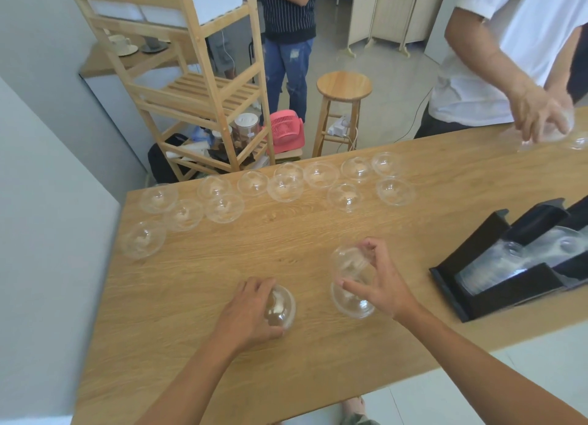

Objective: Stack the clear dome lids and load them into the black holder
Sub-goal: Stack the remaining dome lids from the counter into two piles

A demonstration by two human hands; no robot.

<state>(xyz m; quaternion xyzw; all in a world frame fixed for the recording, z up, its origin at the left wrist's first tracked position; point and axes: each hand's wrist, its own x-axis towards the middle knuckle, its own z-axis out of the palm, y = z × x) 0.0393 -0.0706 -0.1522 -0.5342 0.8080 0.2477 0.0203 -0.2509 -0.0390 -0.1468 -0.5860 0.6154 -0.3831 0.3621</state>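
My left hand (246, 313) rests over a single clear dome lid (283, 305) on the wooden table (222, 259), fingers closed around it. My right hand (380, 281) grips a short stack of dome lids (350, 281), tilted, near the table's middle front. Several loose dome lids (286, 187) lie scattered along the far edge and the left side. The black holder (496, 284) sits at the right, with a row of nested lids (521, 259) lying in its channel.
Another person in a white shirt holds lids (547, 132) at the far right corner of the table. Beyond the table stand a wooden stool (343, 87), a wooden shelf (203, 93), a pink fan (286, 128) and a second person.
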